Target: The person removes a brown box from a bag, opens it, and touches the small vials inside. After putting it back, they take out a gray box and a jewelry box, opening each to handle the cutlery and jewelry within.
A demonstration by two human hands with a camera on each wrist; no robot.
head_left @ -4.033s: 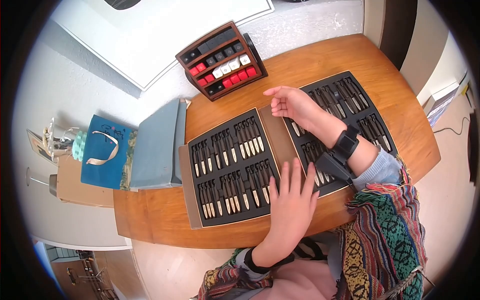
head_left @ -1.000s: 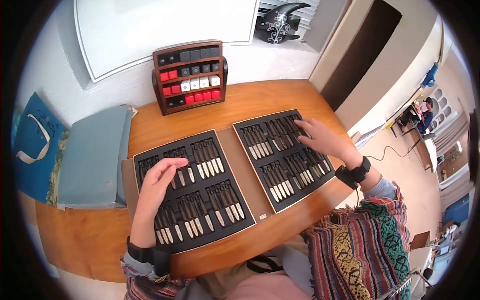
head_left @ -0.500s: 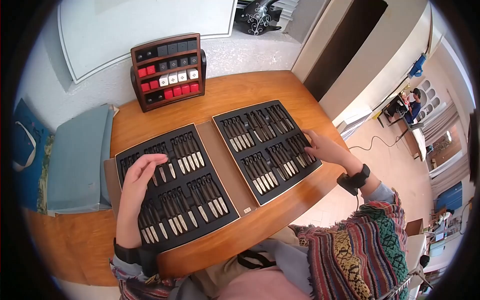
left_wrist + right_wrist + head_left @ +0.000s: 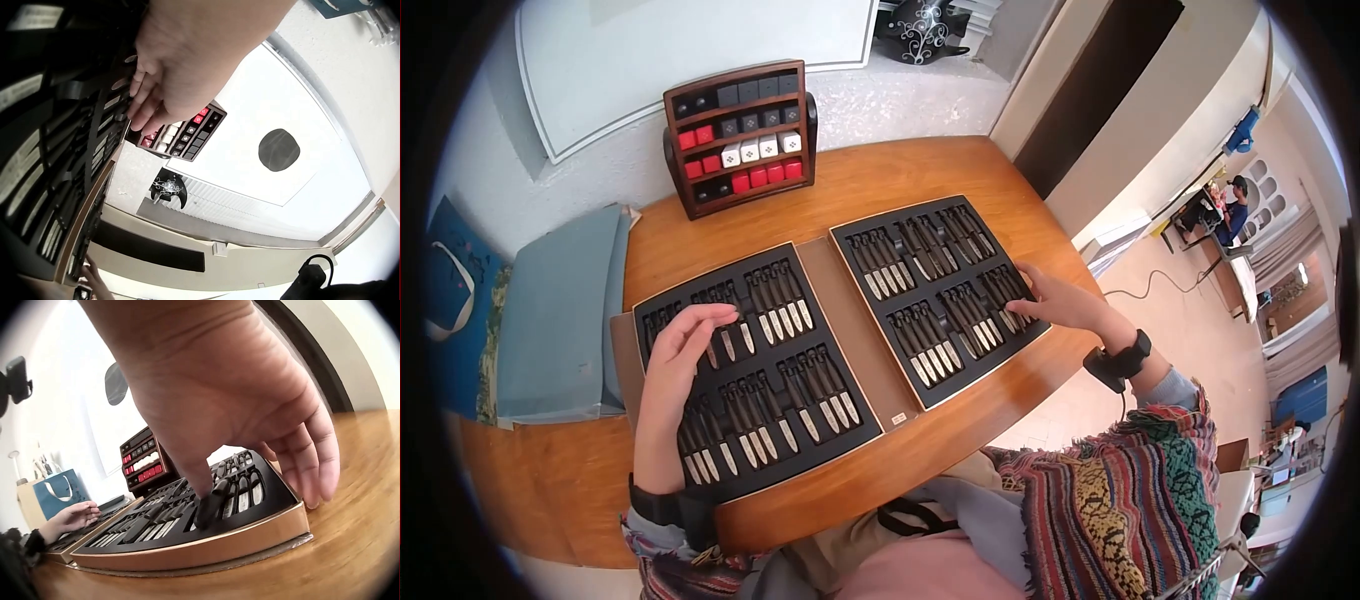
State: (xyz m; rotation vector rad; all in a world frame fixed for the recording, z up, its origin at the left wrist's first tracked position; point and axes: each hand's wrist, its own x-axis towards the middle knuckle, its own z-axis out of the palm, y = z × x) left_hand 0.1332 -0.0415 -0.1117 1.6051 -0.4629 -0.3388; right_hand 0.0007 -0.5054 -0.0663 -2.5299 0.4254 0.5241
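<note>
The right hand (image 4: 1060, 300) holds its thumb apart from its other fingers: the thumb reaches down to a dark handle (image 4: 210, 509) at the near outer corner of the right tray (image 4: 187, 553), while the other fingers, lightly bent, extend over the tray's outer edge; how firmly the thumb rests there is hard to judge. The left hand (image 4: 672, 350) keeps its fingers together and loosely bent above the upper part of the left tray (image 4: 800, 460), and whether their tips touch anything beneath is unclear. Both black trays carry rows of knife-shaped pieces (image 4: 935, 345) with dark handles and pale ends, all lying in clusters with their pale ends toward the person. A brown strip (image 4: 855, 325) joins the trays on the wooden bench (image 4: 920, 165), with a small pale label at its near end. Black bands circle both wrists, and a striped woven shawl (image 4: 1120, 500) spreads below the right forearm. Left of the trays stand a blue-grey box (image 4: 565, 310) and, beyond it, a blue bag (image 4: 475, 370). Behind, a wooden rack (image 4: 734, 79) of red, black and white cubes stands before a white board (image 4: 690, 60).
</note>
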